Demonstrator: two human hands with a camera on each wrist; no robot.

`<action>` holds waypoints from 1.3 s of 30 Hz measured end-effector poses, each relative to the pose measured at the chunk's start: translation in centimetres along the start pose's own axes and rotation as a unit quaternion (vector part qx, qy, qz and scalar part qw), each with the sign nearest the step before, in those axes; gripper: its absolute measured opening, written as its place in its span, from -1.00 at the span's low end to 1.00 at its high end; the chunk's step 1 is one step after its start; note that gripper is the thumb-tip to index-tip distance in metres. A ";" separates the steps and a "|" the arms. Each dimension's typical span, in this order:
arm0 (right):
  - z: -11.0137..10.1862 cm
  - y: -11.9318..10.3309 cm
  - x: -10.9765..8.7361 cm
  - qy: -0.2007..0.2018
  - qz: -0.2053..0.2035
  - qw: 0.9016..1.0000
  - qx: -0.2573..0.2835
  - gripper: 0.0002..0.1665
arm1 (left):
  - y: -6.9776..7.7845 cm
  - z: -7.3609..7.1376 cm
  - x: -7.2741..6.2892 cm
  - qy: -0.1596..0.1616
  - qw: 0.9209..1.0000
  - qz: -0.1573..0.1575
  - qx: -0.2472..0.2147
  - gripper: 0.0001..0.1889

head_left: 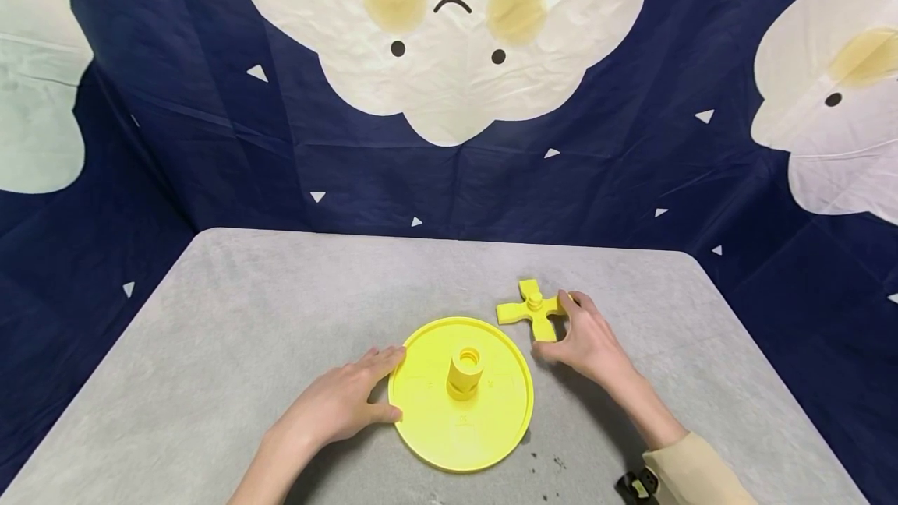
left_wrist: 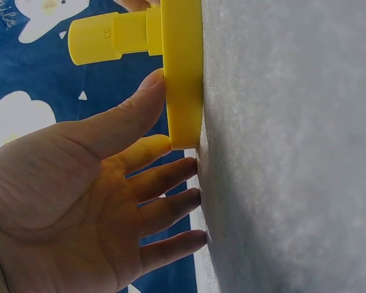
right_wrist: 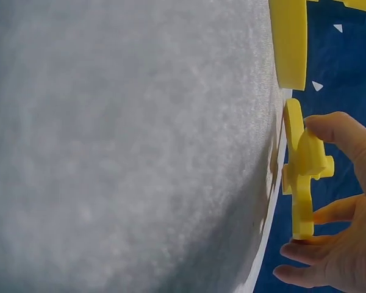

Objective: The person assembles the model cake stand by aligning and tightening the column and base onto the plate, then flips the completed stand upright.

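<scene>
A round yellow plate (head_left: 428, 419) with a raised rim lies on the table. From its middle rises a short hollow yellow post (head_left: 466, 372), also visible in the left wrist view. My left hand (head_left: 340, 400) touches the plate's left rim with thumb and index finger, its fingers nearly straight and spread. Behind the plate to the right is a yellow cross-shaped piece (head_left: 515, 312) with four flat arms and a small round knob. Its near and right arms are between the thumb and fingers of my right hand (head_left: 588, 341), which grips it low over the table.
The grey table (head_left: 281, 279) has rounded far corners. Dark blue cloth (head_left: 231, 178) with white clouds hangs behind and beside it. Small dark specks (head_left: 543, 478) dot the tabletop near the plate. A black device (head_left: 637, 485) is by the right sleeve (head_left: 691, 470).
</scene>
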State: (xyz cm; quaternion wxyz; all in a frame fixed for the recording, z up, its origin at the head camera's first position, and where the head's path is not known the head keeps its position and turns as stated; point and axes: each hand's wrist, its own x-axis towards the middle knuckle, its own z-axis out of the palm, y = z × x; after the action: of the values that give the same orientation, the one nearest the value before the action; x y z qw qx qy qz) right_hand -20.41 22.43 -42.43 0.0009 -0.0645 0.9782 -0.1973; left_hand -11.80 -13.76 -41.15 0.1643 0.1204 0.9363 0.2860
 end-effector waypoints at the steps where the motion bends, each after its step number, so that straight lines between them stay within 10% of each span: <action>1: 0.0 0.0 0.0 0.006 -0.003 1.000 0.002 0.25 | 0.0 0.0 0.0 0.000 1.000 0.000 0.000 -0.13; 23: -1.7 -0.8 -0.4 0.149 -0.049 0.983 0.099 0.05 | 0.1 0.1 -0.1 0.014 1.000 0.004 0.003 -0.13; 34: -3.0 -2.2 -1.7 0.189 -0.048 0.954 0.226 0.06 | 0.1 0.0 -0.2 0.016 1.000 0.006 0.008 -0.13; 39: -3.4 -3.0 -2.4 0.200 -0.058 0.925 0.318 0.12 | 0.2 0.0 -0.2 0.014 1.000 0.004 0.007 -0.13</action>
State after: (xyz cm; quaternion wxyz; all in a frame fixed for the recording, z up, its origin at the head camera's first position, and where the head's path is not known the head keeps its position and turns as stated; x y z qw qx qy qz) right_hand -17.72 21.28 -38.18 -0.1860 -0.0763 0.8385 -0.5065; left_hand -11.62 -13.65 -41.04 0.1489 0.1208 0.9401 0.2817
